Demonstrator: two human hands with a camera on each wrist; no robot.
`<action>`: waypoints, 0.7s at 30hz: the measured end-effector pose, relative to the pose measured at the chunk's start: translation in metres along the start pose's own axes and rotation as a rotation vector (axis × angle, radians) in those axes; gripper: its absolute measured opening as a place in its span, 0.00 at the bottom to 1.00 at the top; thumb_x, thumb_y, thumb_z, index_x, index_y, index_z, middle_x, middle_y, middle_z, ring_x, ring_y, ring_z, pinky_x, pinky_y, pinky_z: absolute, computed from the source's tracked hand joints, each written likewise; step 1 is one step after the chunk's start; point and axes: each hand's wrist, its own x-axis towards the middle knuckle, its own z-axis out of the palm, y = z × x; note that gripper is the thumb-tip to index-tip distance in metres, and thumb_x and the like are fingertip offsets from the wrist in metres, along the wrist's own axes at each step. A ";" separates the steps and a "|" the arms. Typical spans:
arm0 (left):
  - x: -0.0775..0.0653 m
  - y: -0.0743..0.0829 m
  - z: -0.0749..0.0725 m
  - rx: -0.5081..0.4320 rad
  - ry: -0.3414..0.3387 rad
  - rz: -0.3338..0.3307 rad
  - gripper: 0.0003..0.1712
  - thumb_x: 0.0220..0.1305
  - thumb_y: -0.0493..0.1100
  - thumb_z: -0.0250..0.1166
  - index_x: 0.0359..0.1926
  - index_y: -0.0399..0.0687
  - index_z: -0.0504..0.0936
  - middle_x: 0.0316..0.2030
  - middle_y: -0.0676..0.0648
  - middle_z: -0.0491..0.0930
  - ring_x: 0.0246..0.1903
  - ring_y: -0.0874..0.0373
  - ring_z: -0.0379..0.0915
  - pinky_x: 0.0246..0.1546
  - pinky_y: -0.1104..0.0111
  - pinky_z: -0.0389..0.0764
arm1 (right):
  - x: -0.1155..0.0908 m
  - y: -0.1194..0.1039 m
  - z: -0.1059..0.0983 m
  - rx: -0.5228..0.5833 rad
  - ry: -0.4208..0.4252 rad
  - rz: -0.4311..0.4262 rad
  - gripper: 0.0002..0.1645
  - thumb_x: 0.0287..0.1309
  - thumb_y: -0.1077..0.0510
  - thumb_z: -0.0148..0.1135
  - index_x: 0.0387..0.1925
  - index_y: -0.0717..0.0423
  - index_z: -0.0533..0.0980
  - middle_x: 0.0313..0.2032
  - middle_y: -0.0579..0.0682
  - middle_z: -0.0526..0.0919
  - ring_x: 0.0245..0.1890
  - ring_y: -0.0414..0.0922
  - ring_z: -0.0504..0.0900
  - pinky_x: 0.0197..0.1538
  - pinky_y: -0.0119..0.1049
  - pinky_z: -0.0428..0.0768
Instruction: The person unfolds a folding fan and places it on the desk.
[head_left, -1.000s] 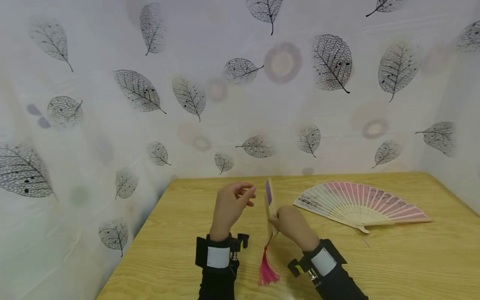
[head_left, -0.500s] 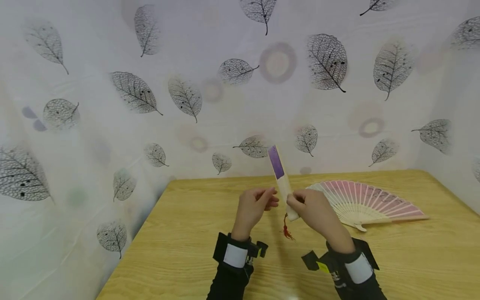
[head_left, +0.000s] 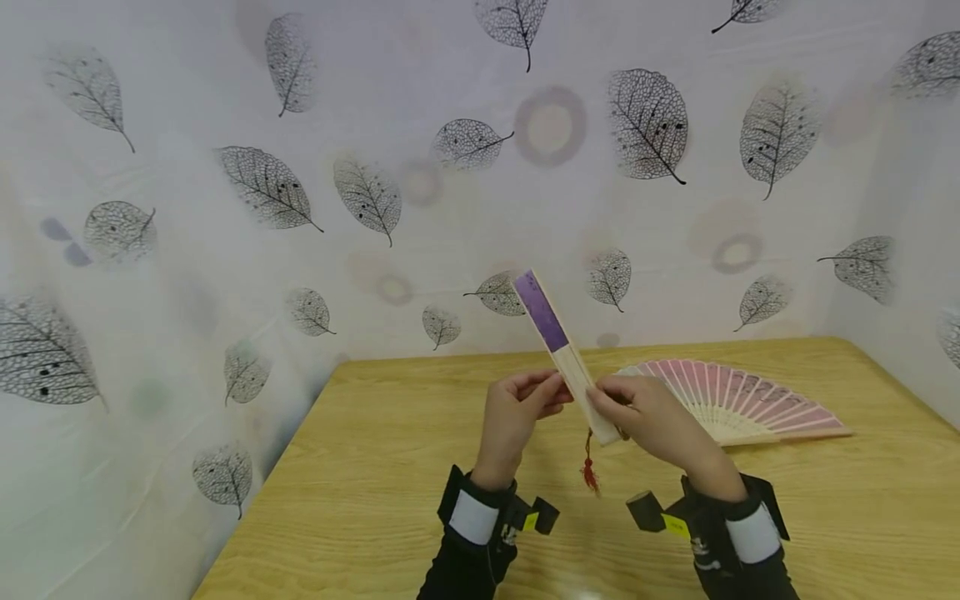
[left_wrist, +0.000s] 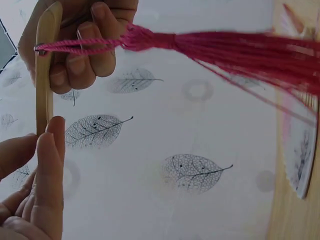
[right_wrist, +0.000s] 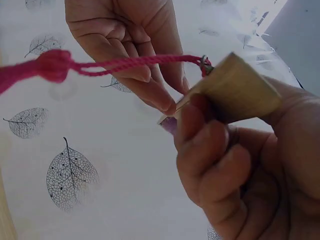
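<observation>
A folded hand fan [head_left: 546,317], purple at its upper end and pale wood below, is held tilted above the table. My right hand [head_left: 663,417] grips it near the wooden base [right_wrist: 237,90], fingers curled around it. With thumb and fingertips, my left hand [head_left: 517,417] pinches the fan's edge farther up, as the left wrist view shows at the wooden stick [left_wrist: 44,75]. From a small ring at the base hangs a pinkish-red tassel [head_left: 589,475] on a looped cord [right_wrist: 130,62]. The fan's ribs are folded together.
An open pink and white folding fan [head_left: 742,400] lies on the wooden table [head_left: 360,467], partly behind my right hand. Behind the table hangs a pale curtain [head_left: 375,108] printed with dark leaves.
My right hand has raised the folded fan off the table and tilted its top leftward. My left hand has moved right and now pinches its edge. The open fan stays put.
</observation>
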 end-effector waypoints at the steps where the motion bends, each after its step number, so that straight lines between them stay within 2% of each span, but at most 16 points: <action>1: 0.000 -0.001 0.001 -0.010 0.013 0.006 0.15 0.60 0.39 0.62 0.44 0.32 0.80 0.37 0.34 0.83 0.30 0.62 0.82 0.35 0.69 0.84 | 0.000 0.002 0.000 -0.013 -0.012 -0.029 0.15 0.66 0.54 0.50 0.23 0.51 0.73 0.16 0.41 0.67 0.14 0.32 0.63 0.17 0.27 0.66; 4: 0.001 -0.002 0.002 -0.027 0.043 0.018 0.15 0.59 0.38 0.63 0.45 0.32 0.80 0.38 0.35 0.83 0.31 0.62 0.82 0.35 0.70 0.84 | -0.001 0.004 0.000 -0.036 -0.039 -0.083 0.14 0.65 0.56 0.51 0.22 0.49 0.72 0.17 0.39 0.69 0.14 0.31 0.63 0.18 0.26 0.66; 6: 0.000 -0.002 0.002 -0.028 0.050 0.023 0.15 0.58 0.38 0.63 0.45 0.32 0.80 0.38 0.36 0.83 0.31 0.63 0.82 0.36 0.70 0.84 | 0.000 0.005 0.002 -0.039 -0.037 -0.087 0.13 0.64 0.56 0.52 0.22 0.49 0.73 0.17 0.39 0.71 0.15 0.30 0.64 0.19 0.26 0.67; 10: -0.001 -0.001 0.002 -0.018 0.046 0.029 0.15 0.57 0.38 0.64 0.44 0.34 0.81 0.38 0.37 0.83 0.31 0.63 0.81 0.36 0.70 0.84 | 0.002 0.002 0.005 0.007 0.020 0.001 0.11 0.62 0.53 0.56 0.28 0.52 0.78 0.23 0.43 0.80 0.21 0.32 0.74 0.24 0.26 0.73; 14: -0.002 0.000 0.003 0.001 0.034 0.037 0.15 0.58 0.38 0.64 0.45 0.34 0.81 0.39 0.36 0.82 0.32 0.63 0.81 0.37 0.70 0.84 | 0.004 -0.002 0.010 0.064 0.102 0.115 0.14 0.59 0.50 0.59 0.35 0.57 0.81 0.32 0.51 0.85 0.32 0.41 0.83 0.32 0.30 0.80; 21: -0.003 0.000 0.002 0.045 0.051 0.055 0.16 0.58 0.40 0.65 0.45 0.35 0.81 0.41 0.36 0.82 0.34 0.61 0.81 0.38 0.70 0.83 | 0.004 -0.013 0.018 0.057 0.186 0.170 0.14 0.56 0.52 0.62 0.36 0.59 0.81 0.34 0.56 0.85 0.37 0.50 0.85 0.38 0.40 0.84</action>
